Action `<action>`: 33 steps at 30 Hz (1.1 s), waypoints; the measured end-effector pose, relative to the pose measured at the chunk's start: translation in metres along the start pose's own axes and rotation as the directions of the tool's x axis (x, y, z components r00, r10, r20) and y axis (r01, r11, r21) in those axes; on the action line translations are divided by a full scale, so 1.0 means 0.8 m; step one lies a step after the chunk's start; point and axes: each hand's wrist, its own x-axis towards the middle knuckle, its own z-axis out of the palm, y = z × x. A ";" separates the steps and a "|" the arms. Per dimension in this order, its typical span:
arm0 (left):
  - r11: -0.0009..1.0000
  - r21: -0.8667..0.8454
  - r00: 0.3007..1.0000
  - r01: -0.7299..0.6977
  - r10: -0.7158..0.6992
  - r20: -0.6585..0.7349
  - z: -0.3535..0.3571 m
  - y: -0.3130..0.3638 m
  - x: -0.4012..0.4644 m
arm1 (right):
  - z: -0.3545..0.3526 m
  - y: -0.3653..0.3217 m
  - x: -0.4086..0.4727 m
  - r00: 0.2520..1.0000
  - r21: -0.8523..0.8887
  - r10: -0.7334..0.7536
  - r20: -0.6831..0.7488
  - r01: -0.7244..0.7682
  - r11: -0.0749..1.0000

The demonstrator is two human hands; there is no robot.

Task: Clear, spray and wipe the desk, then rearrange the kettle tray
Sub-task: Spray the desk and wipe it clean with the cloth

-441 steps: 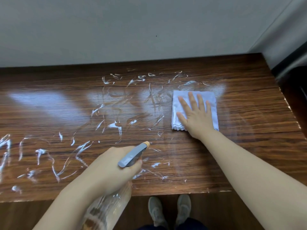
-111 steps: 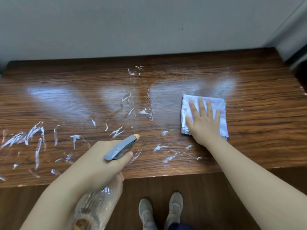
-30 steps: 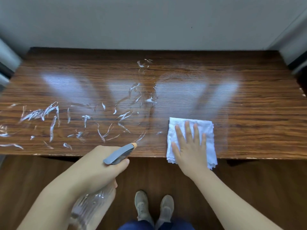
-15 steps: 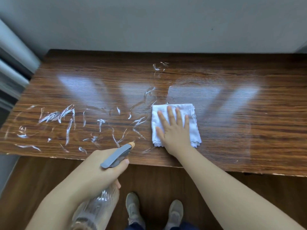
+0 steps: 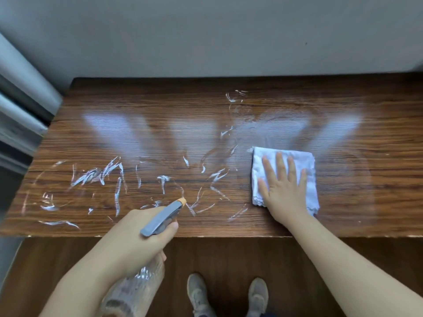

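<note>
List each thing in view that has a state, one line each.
Desk: foam streaks on left and centre, right part wiped.
Cloth: folded, flat on desk under right hand.
Bottle: held off the desk's front edge, nozzle toward desk.
Left hand: grips bottle.
Right hand: flat, fingers spread, pressing cloth.

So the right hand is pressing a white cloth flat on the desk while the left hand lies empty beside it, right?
Not quite. The head view shows the left hand gripping a spray bottle, not empty. The right hand does press the white cloth flat on the desk.
</note>
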 end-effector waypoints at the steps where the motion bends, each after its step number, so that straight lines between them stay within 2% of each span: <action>1: 0.999 0.016 0.999 -0.041 0.041 0.004 -0.005 -0.003 0.004 | 0.004 -0.003 -0.019 1.000 -0.006 -0.007 -0.017 0.007 1.000; 5: 0.993 0.083 0.996 -0.088 0.089 -0.008 -0.020 -0.014 0.013 | 0.021 -0.038 -0.078 0.999 -0.038 -0.017 -0.038 0.016 0.999; 7: 0.988 0.118 0.995 -0.098 0.095 0.032 -0.024 -0.015 0.020 | 0.024 -0.060 -0.091 0.998 -0.037 -0.047 -0.032 0.046 0.998; 12: 0.980 0.157 0.992 -0.119 0.110 0.067 -0.033 -0.021 0.035 | 0.022 -0.090 -0.046 0.986 -0.041 -0.166 0.000 0.165 0.985; 19: 0.978 0.175 0.991 -0.117 0.104 0.081 -0.041 -0.036 0.043 | 0.003 -0.099 0.071 0.999 -0.024 -0.041 0.028 0.041 0.999; 23: 0.978 0.171 0.991 -0.119 0.105 0.086 -0.040 -0.046 0.042 | -0.009 -0.077 0.093 0.999 0.021 0.014 0.046 -0.015 1.000; 28: 0.974 0.160 0.985 -0.163 0.151 0.084 -0.036 -0.055 0.038 | -0.003 -0.062 0.040 0.998 -0.007 0.015 0.053 -0.015 1.000; 33: 0.976 0.134 0.983 -0.174 0.166 0.075 -0.033 -0.054 0.035 | 0.019 -0.067 -0.050 0.999 -0.037 -0.039 -0.010 0.038 0.999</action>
